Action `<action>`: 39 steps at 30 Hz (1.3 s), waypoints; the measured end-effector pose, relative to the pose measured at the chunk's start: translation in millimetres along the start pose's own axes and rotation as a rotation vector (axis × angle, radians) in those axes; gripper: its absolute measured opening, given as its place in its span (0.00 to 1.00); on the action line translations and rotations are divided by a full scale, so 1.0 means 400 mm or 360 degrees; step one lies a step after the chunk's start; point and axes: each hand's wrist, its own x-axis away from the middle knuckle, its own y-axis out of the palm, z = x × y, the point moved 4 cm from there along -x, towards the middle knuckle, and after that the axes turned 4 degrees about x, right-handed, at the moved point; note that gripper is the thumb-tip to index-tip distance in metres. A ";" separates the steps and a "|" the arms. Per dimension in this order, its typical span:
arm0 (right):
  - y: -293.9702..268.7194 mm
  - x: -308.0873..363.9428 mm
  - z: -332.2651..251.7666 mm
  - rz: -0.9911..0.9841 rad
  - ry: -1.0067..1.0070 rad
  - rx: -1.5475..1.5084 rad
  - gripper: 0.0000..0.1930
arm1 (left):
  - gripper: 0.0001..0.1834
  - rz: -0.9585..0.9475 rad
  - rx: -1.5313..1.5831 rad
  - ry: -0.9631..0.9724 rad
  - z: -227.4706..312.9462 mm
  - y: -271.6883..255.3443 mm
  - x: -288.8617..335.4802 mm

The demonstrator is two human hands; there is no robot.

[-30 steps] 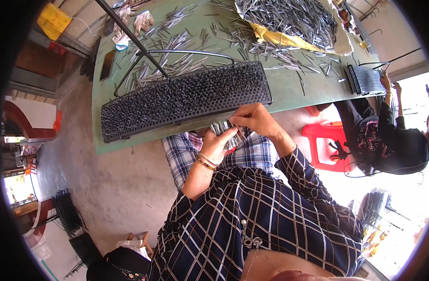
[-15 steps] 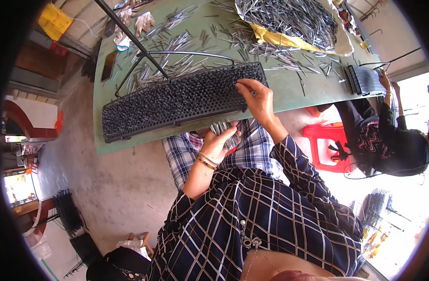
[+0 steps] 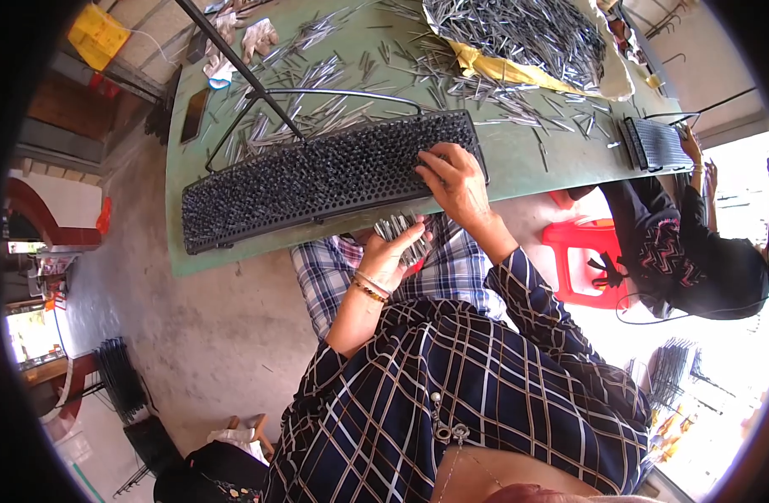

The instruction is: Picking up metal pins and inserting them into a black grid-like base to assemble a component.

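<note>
A long black perforated rack [image 3: 309, 186] lies slanted along the near table edge, many of its holes filled with short dark and silvery pieces. Rows of bare holes show along its near side. In my left hand [image 3: 383, 261], just below the rack, is a bundle of thin metal rods [image 3: 394, 226] with their ends pointing up. My right hand [image 3: 458, 186] rests over the right end of the rack. Its thumb and fingers are pinched together at the holes; whatever they hold is too small to make out.
Loose metal rods [image 3: 317, 105] lie scattered over the green table [image 3: 519, 159]. An open sack [image 3: 477, 63] heaped with rods stands at the far side. A phone [image 3: 195, 116] and gloves [image 3: 259, 40] lie far left. On the right, another person [image 3: 686, 251] works at a smaller rack [image 3: 659, 144], near a red stool [image 3: 581, 260].
My right hand has shifted slightly left and toward me along the rack, its fingers curling lower to the holes. My left hand stays nearly still with its bundle.
</note>
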 end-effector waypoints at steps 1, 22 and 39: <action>-0.005 0.005 0.000 -0.0031 0.0216 -0.0237 0.08 | 0.13 -0.0018 0.0008 0.0018 0.002 0.001 -0.001; -0.014 -0.010 0.063 0.0136 0.0746 -0.0612 0.06 | 0.11 0.0065 -0.0019 -0.0052 -0.005 0.018 -0.010; 0.001 -0.005 0.065 -0.0141 0.0631 -0.0915 0.06 | 0.10 0.0072 0.0047 -0.0124 -0.013 -0.001 -0.009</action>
